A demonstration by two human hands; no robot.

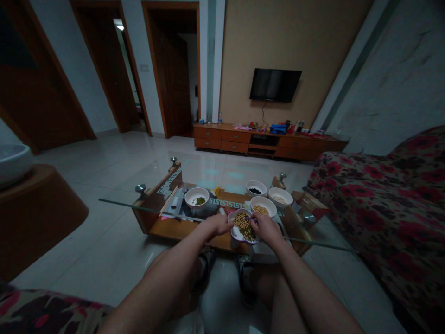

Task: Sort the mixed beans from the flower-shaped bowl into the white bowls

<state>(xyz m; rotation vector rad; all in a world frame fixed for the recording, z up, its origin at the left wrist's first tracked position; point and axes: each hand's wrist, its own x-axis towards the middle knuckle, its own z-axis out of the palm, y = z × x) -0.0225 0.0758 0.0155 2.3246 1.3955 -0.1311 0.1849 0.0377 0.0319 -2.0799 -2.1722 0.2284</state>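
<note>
A white bowl with a scalloped purple rim (pixel 251 242) sits at the near edge of the glass table, holding mixed yellow and green beans. My left hand (pixel 221 224) is closed on its left rim, thumb on top. Over the right side of the bowl, my right hand (pixel 267 228) has its fingers bent together at the beans; what is between them is hidden. Just behind stands a white bowl of yellow beans (pixel 260 209). Farther back are a bowl of black beans (pixel 256 190) and a bowl of pale pieces (pixel 280 198). To the left is a bowl with green beans (pixel 199 201).
The glass tabletop (pixel 121 200) has thin exposed edges and a wooden base beneath. Chopsticks (pixel 169 199) lie at its left. A flowered sofa (pixel 375 185) stands on the right, a wooden stool (pixel 45 204) on the left. A TV cabinet (pixel 236 137) lines the far wall.
</note>
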